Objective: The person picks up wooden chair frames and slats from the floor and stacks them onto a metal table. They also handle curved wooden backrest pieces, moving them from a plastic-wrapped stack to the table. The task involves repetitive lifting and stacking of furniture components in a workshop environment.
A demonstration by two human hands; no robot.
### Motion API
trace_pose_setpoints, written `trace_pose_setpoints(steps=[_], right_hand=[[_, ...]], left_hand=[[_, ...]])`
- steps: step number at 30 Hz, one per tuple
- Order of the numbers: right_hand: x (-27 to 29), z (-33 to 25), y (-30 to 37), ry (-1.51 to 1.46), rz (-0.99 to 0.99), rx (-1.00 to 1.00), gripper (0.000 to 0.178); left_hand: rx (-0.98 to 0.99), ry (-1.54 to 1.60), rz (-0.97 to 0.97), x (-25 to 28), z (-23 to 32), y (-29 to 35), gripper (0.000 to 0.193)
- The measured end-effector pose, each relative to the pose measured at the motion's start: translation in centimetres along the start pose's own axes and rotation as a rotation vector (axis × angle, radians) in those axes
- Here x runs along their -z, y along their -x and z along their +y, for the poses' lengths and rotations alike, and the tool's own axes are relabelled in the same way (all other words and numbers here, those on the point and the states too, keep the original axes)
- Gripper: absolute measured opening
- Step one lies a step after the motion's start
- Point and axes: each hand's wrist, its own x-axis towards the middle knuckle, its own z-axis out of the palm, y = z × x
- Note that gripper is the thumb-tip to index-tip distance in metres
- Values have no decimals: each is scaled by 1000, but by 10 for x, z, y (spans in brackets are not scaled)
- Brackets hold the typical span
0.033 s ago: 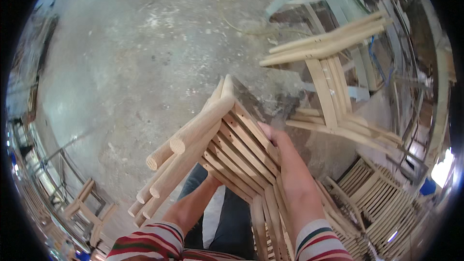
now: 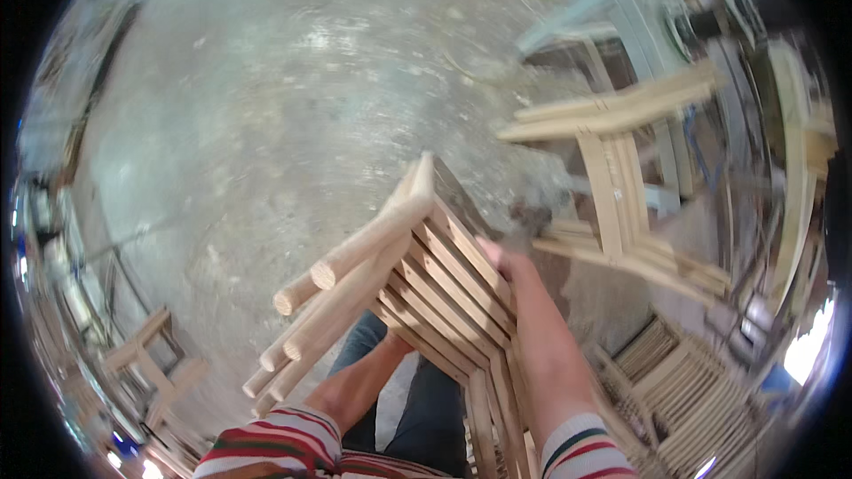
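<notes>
I hold a stack of pale wooden frames [image 2: 439, 288] in front of my body. Several angled pieces lie side by side, and rounded bar ends jut out to the left. Along the stack's right side my right hand [image 2: 501, 257] is closed on it, thumb in view and the other fingers hidden behind the wood. My left hand [image 2: 399, 342] grips the underside at the left; most of its fingers are covered by the frames. The lower end of the stack reaches down between my forearms, close to my legs.
Another stack of similar frames [image 2: 612, 186] stands on the floor at the right, near a pale blue metal structure [image 2: 643, 44]. Slatted wooden pieces [image 2: 683, 381] are piled at the lower right. A wooden frame [image 2: 155, 359] stands at the lower left on the concrete floor [image 2: 240, 133].
The view has turned slightly, so the floor and surrounding frames have shifted and blurred. The held stack sits a little lower in the picture; both hands keep the same grip.
</notes>
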Motion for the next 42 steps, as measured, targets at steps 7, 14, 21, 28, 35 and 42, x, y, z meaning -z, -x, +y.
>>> trace_pose_setpoints(steps=[7, 14, 21, 28, 35, 42], right_hand=[[-137, -131, 103, 18, -292, -135, 42], [-281, -160, 125, 695, -309, -117, 45], [-552, -160, 196, 1172, -296, -143, 46], [-794, -133, 159, 1556, -421, -52, 52], [-1039, -93, 162, 1537, -530, -5, 41], [-1202, -85, 114, 1309, -691, 96, 38]], left_hand=[[-357, 413, -60, 31, -48, 107, 51], [-689, 737, -332, 58, -91, 182, 54], [-902, 1034, -548, 140, -91, 312, 53], [-1051, 1098, -674, 263, -40, 464, 58], [-1228, 1160, -598, 379, 17, 612, 62], [-1432, 1432, -727, 446, 82, 716, 55]])
